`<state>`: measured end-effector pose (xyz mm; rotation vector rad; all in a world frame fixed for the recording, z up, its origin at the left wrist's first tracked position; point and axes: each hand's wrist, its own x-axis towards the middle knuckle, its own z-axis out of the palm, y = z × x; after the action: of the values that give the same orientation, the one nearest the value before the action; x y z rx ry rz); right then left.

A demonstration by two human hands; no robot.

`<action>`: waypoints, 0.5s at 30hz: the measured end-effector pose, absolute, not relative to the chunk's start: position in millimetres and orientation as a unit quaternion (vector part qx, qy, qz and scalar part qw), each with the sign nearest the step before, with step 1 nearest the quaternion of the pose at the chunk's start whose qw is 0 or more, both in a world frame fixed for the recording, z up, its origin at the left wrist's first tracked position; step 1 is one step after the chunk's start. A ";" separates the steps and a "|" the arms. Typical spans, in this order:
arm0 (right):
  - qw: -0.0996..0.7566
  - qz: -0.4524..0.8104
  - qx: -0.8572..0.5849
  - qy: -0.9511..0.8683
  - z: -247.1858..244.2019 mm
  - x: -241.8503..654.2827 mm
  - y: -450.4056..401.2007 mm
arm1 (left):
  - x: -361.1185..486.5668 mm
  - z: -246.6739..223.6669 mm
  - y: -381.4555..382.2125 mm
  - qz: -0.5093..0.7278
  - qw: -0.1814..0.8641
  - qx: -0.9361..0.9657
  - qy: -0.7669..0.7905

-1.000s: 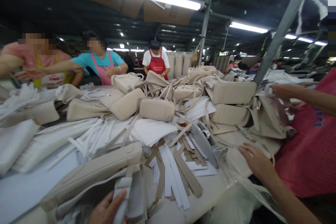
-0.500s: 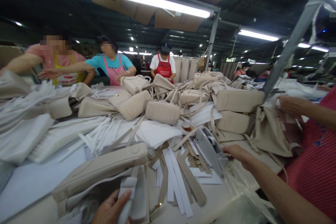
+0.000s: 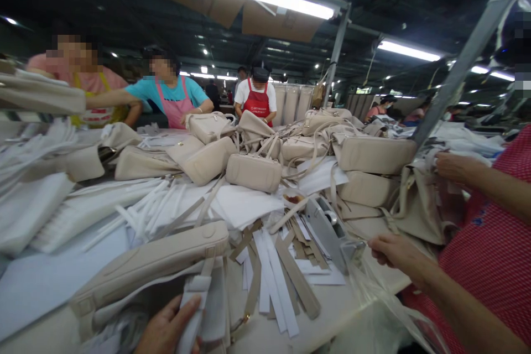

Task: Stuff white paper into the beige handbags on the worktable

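Observation:
At the bottom, my left hand (image 3: 166, 325) pinches a white foam strip (image 3: 194, 298) folded around the strap (image 3: 209, 260) of a beige handbag (image 3: 161, 257). The handbag lies on its side with its opening towards me. My right hand (image 3: 392, 254) reaches in from the lower right, fingers pinched just right of a grey tape dispenser (image 3: 327, 229). A shiny bit of clear tape (image 3: 357, 244) stretches between the dispenser and these fingers. Several white and brown strips (image 3: 286, 271) lie between my hands.
Beige handbags (image 3: 254, 172) heap across the table, with white foam sheets (image 3: 45, 207) on the left. Clear plastic (image 3: 385, 298) hangs at the near edge. A co-worker's hand (image 3: 456, 168) grips a bag (image 3: 421, 204) at right. Other people stand opposite. A metal post (image 3: 460, 55) rises at right.
My right hand has drawn a little to the right, away from the dispenser. My left hand keeps its hold on the foam strip. At far left a co-worker's bag has come up into view.

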<state>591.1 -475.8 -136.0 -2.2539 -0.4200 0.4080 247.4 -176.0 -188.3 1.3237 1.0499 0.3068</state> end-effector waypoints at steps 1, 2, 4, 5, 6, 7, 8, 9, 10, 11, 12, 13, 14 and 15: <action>0.390 0.170 -0.890 -0.164 -143.0 588.3 -477.9 | 247.2 -190.1 -175.3 0.132 0.654 0.583 0.463; 0.386 0.176 -0.891 -0.162 -151.5 586.2 -478.8 | 247.0 -191.5 -175.0 0.132 0.654 0.583 0.463; 0.376 0.177 -0.896 -0.160 -170.6 584.9 -478.3 | 246.6 -192.9 -175.3 0.139 0.653 0.583 0.463; 0.370 0.171 -0.899 -0.160 -179.9 586.0 -477.8 | 246.5 -192.7 -175.7 0.144 0.651 0.584 0.462; 0.363 0.160 -0.904 -0.162 -188.3 588.2 -478.1 | 246.4 -192.1 -176.1 0.147 0.650 0.585 0.461; 0.354 0.145 -0.909 -0.164 -195.2 591.0 -479.6 | 246.4 -191.3 -176.3 0.149 0.651 0.587 0.459; 0.343 0.127 -0.916 -0.167 -200.2 594.0 -482.7 | 246.6 -190.5 -176.2 0.148 0.651 0.588 0.457; 0.330 0.109 -0.922 -0.170 -203.1 596.4 -487.3 | 246.9 -189.7 -175.9 0.145 0.653 0.589 0.454; 0.319 0.093 -0.927 -0.172 -203.7 597.6 -492.8 | 247.3 -189.0 -175.4 0.142 0.655 0.589 0.452; 0.309 0.082 -0.931 -0.173 -202.1 596.8 -497.9 | 247.7 -188.3 -175.1 0.140 0.660 0.587 0.448; 0.303 0.074 -0.934 -0.176 -198.8 593.5 -501.4 | 248.0 -187.5 -175.2 0.140 0.666 0.584 0.442; 0.299 0.066 -0.934 -0.184 -194.2 587.4 -501.6 | 248.2 -186.6 -175.9 0.144 0.674 0.580 0.434; 0.300 0.062 -0.930 -0.201 -188.9 578.3 -497.4 | 248.2 -185.5 -177.1 0.150 0.684 0.576 0.421; 0.304 0.056 -0.923 -0.230 -183.5 566.0 -488.1 | 248.1 -184.5 -178.8 0.161 0.693 0.573 0.407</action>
<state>566.0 -488.1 -183.5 -2.4435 -0.6100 0.1485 248.1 -178.8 -184.5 1.2803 0.9096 0.3604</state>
